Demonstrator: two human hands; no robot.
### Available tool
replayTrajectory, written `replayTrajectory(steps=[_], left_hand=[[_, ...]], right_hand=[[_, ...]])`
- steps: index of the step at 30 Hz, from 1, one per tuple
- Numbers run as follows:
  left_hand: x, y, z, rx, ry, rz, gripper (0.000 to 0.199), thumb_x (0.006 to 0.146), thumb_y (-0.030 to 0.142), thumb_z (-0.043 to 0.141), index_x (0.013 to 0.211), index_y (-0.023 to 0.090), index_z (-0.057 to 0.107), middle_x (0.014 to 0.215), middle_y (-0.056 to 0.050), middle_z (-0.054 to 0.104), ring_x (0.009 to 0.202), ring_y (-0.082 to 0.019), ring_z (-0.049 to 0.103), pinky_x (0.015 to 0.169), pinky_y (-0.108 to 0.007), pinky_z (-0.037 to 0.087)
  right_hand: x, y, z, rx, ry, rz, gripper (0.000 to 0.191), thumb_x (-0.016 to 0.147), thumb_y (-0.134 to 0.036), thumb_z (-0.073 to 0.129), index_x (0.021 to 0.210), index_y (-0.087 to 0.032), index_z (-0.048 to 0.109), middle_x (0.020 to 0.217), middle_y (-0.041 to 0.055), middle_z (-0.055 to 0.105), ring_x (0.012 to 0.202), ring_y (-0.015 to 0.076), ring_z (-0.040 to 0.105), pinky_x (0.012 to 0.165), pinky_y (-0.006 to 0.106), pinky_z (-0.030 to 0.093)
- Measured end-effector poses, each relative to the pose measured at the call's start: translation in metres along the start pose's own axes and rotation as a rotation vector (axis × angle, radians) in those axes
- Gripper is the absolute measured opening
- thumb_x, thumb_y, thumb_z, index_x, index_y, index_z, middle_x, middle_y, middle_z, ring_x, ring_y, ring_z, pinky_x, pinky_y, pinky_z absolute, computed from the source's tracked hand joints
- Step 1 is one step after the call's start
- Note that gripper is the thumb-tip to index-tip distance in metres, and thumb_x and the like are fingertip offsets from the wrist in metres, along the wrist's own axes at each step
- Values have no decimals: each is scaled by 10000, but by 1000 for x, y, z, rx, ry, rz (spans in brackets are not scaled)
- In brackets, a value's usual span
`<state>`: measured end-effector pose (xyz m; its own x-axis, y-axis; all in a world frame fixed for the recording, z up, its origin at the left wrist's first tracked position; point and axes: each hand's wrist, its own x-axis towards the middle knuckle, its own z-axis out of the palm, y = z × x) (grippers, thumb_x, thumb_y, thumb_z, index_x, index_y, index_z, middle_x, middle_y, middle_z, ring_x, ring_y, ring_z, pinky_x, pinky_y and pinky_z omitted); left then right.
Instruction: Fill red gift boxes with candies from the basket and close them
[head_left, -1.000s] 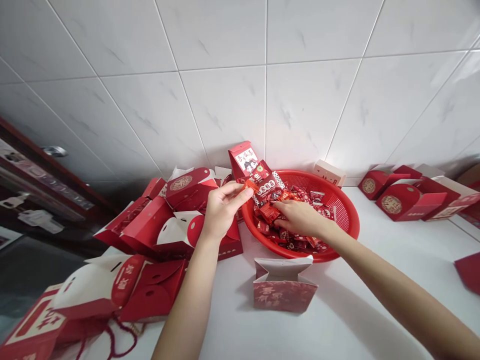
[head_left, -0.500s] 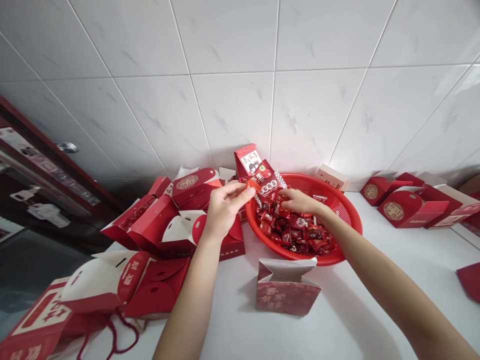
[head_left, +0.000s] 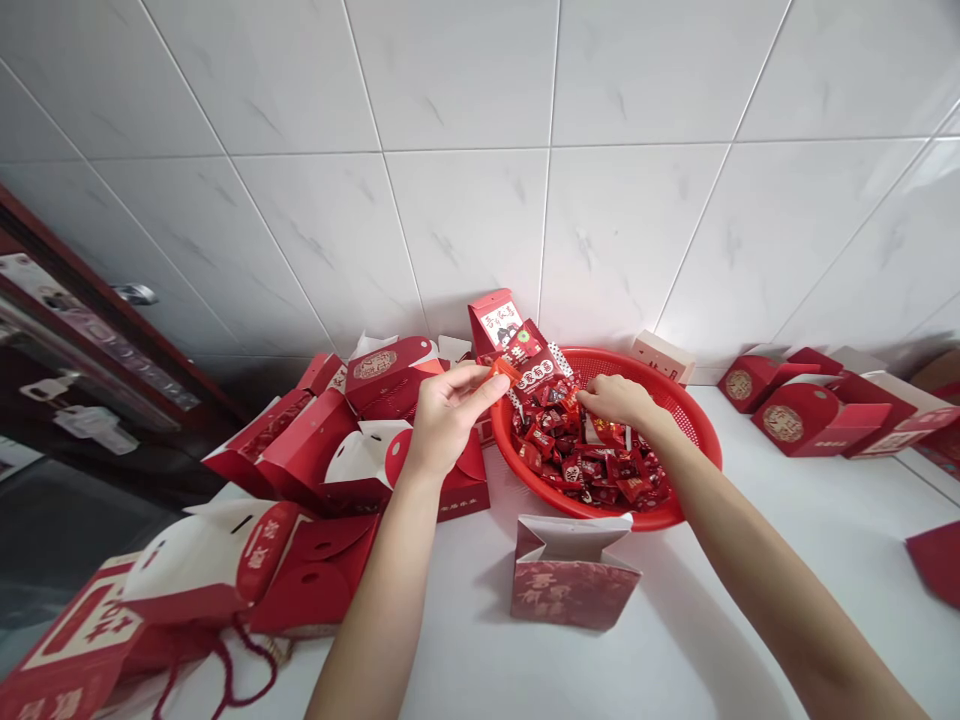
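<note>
A red plastic basket point(head_left: 701, 425) holds a heap of wrapped candies point(head_left: 581, 465) in red and dark wrappers. Over its left rim, my left hand point(head_left: 455, 408) pinches an orange-red wrapped candy point(head_left: 504, 374) between thumb and fingers. My right hand point(head_left: 616, 398) reaches into the basket, fingers bent down among the candies; its fingertips are partly hidden, so what they grip, if anything, cannot be made out. In front of the basket stands a small dusky-red paper box point(head_left: 576, 592) with its top open.
Several red gift boxes point(head_left: 390, 375) crowd the left side, one with a dark red cord point(head_left: 225, 670). More red boxes point(head_left: 814, 415) stand at the right. A pale box point(head_left: 664, 355) is behind the basket, against the tiled wall point(head_left: 480, 220).
My right hand has shifted slightly to the right and back within the basket, over the candies. My left hand keeps its place, still pinching the candy.
</note>
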<state>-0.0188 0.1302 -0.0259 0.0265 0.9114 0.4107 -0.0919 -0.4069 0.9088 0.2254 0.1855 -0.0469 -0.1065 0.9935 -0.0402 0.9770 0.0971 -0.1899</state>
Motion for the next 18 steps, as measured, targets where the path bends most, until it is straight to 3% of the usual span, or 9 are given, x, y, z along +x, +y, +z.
replayTrajectory(steps=[3, 6, 11, 15, 18], left_hand=[[0, 1, 0, -5, -3, -2, 202, 738, 392, 842, 758, 194, 802, 788, -30, 718, 810, -194, 635, 753, -306, 506], [0, 2, 1, -2, -8, -2, 230, 719, 418, 857, 768, 198, 808, 795, -33, 729, 819, -202, 644, 763, -315, 514], [-1, 3, 1, -3, -9, -3, 252, 720, 437, 854, 793, 200, 810, 827, -38, 741, 839, -213, 658, 788, -331, 525], [-1, 3, -1, -9, -4, -6, 241, 721, 427, 853, 785, 199, 806, 835, -39, 741, 828, -204, 654, 780, -324, 521], [-1, 4, 1, -1, 3, -5, 263, 703, 444, 861, 782, 199, 809, 820, -41, 740, 823, -210, 658, 780, -330, 525]], right_hand=[[4, -5, 7, -41, 56, -62, 290, 934, -238, 495, 1055, -116, 729, 1171, 245, 712, 1132, 399, 651, 905, 469, 506], [13, -20, 16, -23, 18, -264, 327, 933, -153, 509, 1187, -167, 715, 1307, 167, 692, 1253, 308, 609, 1042, 392, 458], [32, -44, 31, 28, -152, -485, 297, 839, -49, 591, 1020, -199, 773, 1153, 64, 777, 1056, 216, 702, 920, 256, 507], [38, -43, 31, 47, -161, -463, 200, 897, -146, 566, 849, -172, 758, 954, 75, 791, 837, 217, 712, 748, 267, 516], [39, -36, 31, 50, -144, -417, 176, 887, -192, 598, 769, -160, 725, 855, 93, 768, 757, 229, 689, 700, 290, 501]])
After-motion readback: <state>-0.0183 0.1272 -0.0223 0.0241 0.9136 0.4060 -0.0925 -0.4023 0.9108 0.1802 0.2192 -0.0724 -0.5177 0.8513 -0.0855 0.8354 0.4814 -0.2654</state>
